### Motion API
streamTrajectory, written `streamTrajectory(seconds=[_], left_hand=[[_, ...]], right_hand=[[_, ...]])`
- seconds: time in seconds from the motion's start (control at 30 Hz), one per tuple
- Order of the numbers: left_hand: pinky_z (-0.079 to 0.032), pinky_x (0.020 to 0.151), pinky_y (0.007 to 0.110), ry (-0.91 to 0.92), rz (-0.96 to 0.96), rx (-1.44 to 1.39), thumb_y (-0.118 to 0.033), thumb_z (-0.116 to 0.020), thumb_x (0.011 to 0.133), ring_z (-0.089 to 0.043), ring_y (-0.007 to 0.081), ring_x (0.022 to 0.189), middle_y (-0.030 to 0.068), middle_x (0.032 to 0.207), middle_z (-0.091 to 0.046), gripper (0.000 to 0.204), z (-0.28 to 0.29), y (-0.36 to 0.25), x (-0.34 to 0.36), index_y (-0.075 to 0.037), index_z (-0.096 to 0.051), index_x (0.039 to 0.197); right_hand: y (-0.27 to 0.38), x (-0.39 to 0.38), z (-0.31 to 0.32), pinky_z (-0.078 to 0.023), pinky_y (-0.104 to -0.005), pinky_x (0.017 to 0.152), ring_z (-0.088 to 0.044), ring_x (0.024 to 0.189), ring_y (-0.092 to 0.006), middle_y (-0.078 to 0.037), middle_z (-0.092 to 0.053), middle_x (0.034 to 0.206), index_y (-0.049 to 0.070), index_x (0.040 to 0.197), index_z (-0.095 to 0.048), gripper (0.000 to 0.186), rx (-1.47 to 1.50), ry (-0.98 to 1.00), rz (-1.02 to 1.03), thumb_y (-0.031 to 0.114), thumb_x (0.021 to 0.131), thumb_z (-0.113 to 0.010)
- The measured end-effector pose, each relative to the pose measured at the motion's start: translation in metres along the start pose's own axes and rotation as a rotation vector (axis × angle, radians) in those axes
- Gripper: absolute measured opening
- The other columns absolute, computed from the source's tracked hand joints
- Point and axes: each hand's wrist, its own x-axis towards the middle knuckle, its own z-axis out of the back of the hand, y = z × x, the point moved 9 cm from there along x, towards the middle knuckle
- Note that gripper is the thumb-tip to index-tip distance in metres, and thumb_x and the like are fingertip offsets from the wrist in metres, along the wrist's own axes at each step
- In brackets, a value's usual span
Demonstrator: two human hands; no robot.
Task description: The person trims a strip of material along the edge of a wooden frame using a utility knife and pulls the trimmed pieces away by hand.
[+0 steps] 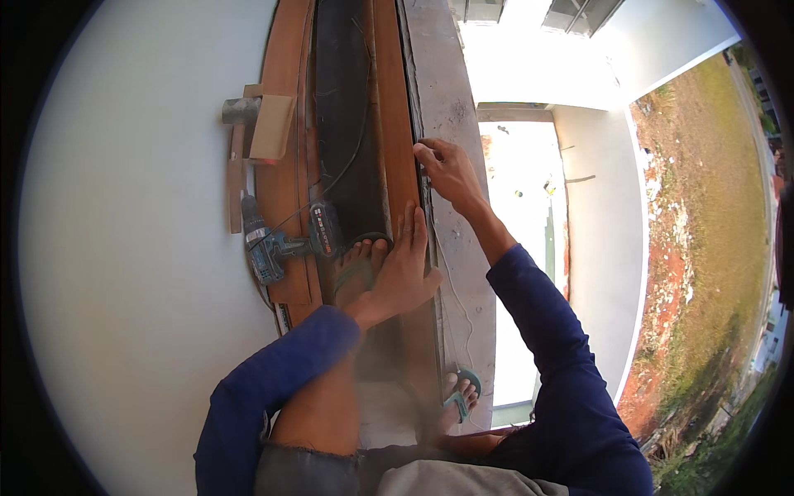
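My left hand lies with fingers stretched out on a long reddish-brown wood plank. Farther along, my right hand is closed in a pinch at the plank's right edge, against a dark narrow strip. Whatever its fingertips hold, if anything, is too small to make out. Left of my left hand rests a teal and black cordless drill with a black battery, on more brown planks.
An open cardboard box and a grey cylinder sit by the white wall. A thin cable crosses the dark strip between the planks. My sandalled feet straddle the right-hand plank. A concrete ledge runs along the right, beside a bright opening.
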Motion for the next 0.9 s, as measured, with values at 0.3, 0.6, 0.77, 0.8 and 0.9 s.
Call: streamTrajectory(seconds=[0.3,0.6,0.77,0.8,0.9], left_hand=[[-0.036,0.110,0.041,0.011,0.123,0.053,-0.026,-0.066,0.087,-0.035,0.0426,0.139,0.0329,0.153,-0.024,0.090,0.000,0.025,-0.010,0.008,-0.012,0.151],[-0.028,0.115,0.045,0.204,0.329,0.359,-0.048,-0.055,0.089,-0.030,0.0367,0.143,0.0211,0.160,-0.018,0.095,-0.019,0.035,-0.006,0.001,-0.005,0.154],[-0.023,0.110,0.063,0.267,0.374,0.395,-0.048,-0.059,0.083,-0.027,0.0411,0.144,0.0200,0.162,-0.010,0.104,-0.022,0.027,-0.002,-0.001,0.000,0.154],[-0.022,0.114,0.058,0.259,0.334,0.383,-0.048,-0.062,0.082,-0.022,0.0429,0.145,0.0248,0.161,-0.008,0.106,-0.023,0.039,-0.004,0.002,-0.002,0.154],[-0.019,0.112,0.062,0.422,0.193,0.586,-0.057,-0.062,0.081,-0.029,0.0454,0.142,0.0244,0.160,-0.011,0.108,-0.044,0.028,-0.013,-0.001,-0.005,0.155]], right_hand=[[-0.039,-0.122,-0.047,-0.048,-0.0435,0.079,-0.067,0.086,-0.0362,-0.025,-0.067,0.087,-0.005,0.100,-0.067,0.050,0.315,0.225,-0.190,0.040,0.098,-0.045],[-0.061,-0.174,-0.038,-0.048,-0.0349,0.065,-0.057,0.074,-0.0192,-0.007,-0.059,0.081,-0.006,0.101,-0.065,0.060,0.429,0.331,-0.283,0.050,0.101,-0.042],[-0.054,-0.149,-0.033,-0.048,-0.0403,0.066,-0.062,0.071,-0.0275,-0.020,-0.062,0.074,-0.009,0.088,-0.067,0.050,0.011,0.259,-0.062,0.038,0.092,-0.049],[-0.049,-0.150,-0.035,-0.048,-0.0457,0.070,-0.066,0.076,-0.0368,-0.029,-0.064,0.077,-0.009,0.084,-0.067,0.043,-0.070,0.240,-0.080,0.032,0.086,-0.052],[-0.077,-0.150,-0.030,-0.049,-0.0475,0.073,-0.066,0.082,-0.0431,-0.031,-0.065,0.082,-0.008,0.085,-0.068,0.039,-0.160,0.228,-0.101,0.028,0.086,-0.054]])
